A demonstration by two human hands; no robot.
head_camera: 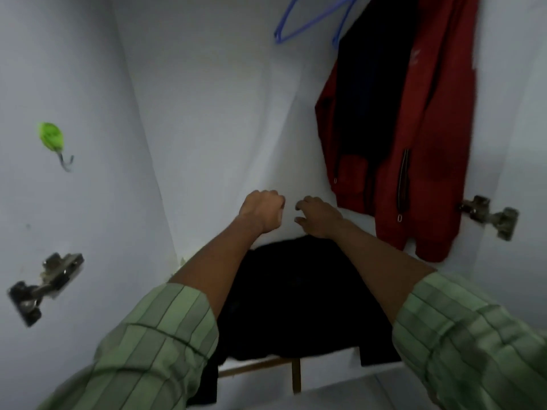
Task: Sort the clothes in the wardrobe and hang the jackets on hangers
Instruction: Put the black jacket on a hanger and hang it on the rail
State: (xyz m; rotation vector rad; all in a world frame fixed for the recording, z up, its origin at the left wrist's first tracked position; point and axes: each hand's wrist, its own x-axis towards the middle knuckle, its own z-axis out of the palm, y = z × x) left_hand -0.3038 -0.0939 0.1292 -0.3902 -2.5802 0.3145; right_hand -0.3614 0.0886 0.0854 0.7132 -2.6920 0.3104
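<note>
A black garment [296, 297] lies spread on the wardrobe floor, its near edge drooping over the front lip. My left hand [262, 210] is a closed fist just past the garment's far edge, with nothing visible in it. My right hand [318, 217] hovers beside it, fingers curled and apart, holding nothing. A red jacket [420, 137] with a dark lining and zip pockets hangs at the right. Two empty blue hangers [307, 22] hang at the top.
White wardrobe walls [207, 113] close in the back and sides. A green adhesive hook [51, 137] sticks to the left door. Metal hinges sit on the left door [44, 287] and the right side [488, 216]. A wooden frame [296, 377] shows below the wardrobe floor.
</note>
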